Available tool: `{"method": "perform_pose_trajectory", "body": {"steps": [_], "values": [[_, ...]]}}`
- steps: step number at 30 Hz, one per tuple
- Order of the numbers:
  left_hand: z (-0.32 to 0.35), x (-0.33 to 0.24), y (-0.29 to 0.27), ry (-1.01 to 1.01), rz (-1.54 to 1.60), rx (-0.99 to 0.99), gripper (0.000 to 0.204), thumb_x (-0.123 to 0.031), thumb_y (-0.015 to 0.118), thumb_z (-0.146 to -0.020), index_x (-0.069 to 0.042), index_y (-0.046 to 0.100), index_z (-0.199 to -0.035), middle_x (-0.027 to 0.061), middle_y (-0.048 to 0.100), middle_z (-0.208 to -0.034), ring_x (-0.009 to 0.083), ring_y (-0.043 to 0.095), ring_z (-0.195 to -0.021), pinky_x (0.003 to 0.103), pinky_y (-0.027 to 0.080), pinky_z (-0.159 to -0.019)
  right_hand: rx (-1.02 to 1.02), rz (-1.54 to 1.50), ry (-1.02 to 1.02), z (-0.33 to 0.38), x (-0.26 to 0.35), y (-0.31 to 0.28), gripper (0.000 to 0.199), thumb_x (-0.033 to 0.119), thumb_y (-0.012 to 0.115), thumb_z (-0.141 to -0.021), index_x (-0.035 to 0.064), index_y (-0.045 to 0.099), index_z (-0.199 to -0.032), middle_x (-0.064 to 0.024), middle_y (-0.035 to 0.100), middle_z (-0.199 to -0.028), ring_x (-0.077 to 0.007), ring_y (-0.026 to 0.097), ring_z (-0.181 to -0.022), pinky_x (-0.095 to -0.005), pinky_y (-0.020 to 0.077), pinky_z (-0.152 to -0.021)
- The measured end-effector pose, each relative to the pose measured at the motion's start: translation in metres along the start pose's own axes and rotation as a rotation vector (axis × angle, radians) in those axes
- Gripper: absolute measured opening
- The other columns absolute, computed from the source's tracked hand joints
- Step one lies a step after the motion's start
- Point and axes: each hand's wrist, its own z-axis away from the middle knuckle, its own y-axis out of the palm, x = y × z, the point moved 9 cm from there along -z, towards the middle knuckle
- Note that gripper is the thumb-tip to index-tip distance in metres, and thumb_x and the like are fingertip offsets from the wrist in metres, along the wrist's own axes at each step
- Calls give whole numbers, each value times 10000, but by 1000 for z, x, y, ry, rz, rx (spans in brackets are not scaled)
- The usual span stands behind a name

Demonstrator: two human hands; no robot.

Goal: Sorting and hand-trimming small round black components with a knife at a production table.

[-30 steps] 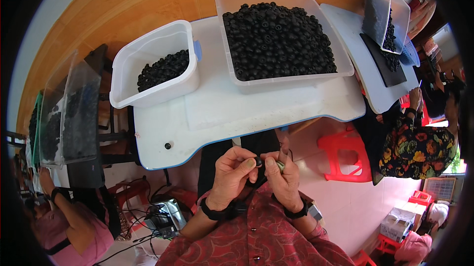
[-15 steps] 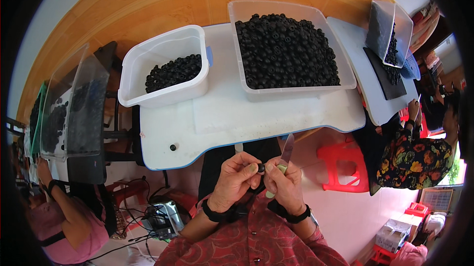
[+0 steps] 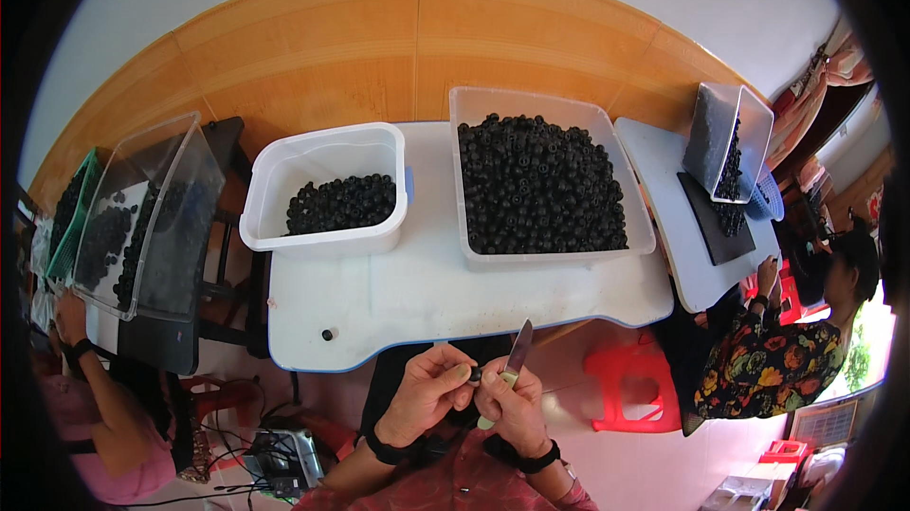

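My left hand pinches a small round black piece between thumb and fingertips, just off the table's front edge. Close against it is my right hand, closed round the pale green handle of a knife whose blade points up and away from me. The right thumb is at the black piece; whether the blade touches it I cannot tell. One similar black piece lies alone at the left front of the white table.
A white tub of black pieces stands at left; a larger clear bin, heaped with them, stands right of it. Co-workers sit either side, one in a flowered top. A red stool and a tangle of cables are on the floor.
The whole view has shifted, so the table and tubs sit lower in the picture. My hands keep the same grips on the black piece and the knife.
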Motion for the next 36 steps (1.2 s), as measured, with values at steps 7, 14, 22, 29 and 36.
{"method": "perform_pose_trajectory", "body": {"steps": [7,14,22,29,36], "values": [[-19,-105,1,431,-526,-312,85,-68,628,-890,8,599,-917,58,608,-743,100,547,-553,227,450,-513,-135,129,17,-2,-8,-18,44,62,557,-927,20,546,-931,-1,457,-609,-64,387,-458,-218,299,-426],[-25,-214,11,941,-950,-789,197,-141,648,-891,24,619,-995,42,607,-724,77,534,-547,229,429,-488,-203,229,21,3,-4,-28,83,103,584,-931,35,543,-907,28,461,-587,-43,399,-460,-206,304,-421],[-86,-154,119,1158,-1616,-353,92,-46,715,-751,-46,684,-838,67,593,-750,224,572,-649,312,466,-578,-239,262,25,2,-4,-45,111,147,608,-930,53,548,-934,43,470,-616,-29,412,-476,-195,324,-421],[-149,-111,142,870,-2255,-136,125,-104,735,-678,-66,705,-793,65,630,-807,250,562,-776,374,426,-683,-279,316,2,3,2,-50,124,160,611,-930,55,544,-927,46,480,-621,-23,414,-482,-186,326,-429],[-177,-94,125,660,-2259,44,81,-65,712,-676,-50,683,-750,104,630,-809,291,611,-800,397,451,-674,-325,320,23,2,0,-51,84,101,597,-923,46,542,-891,29,463,-577,-34,395,-455,-200,298,-416]]}}
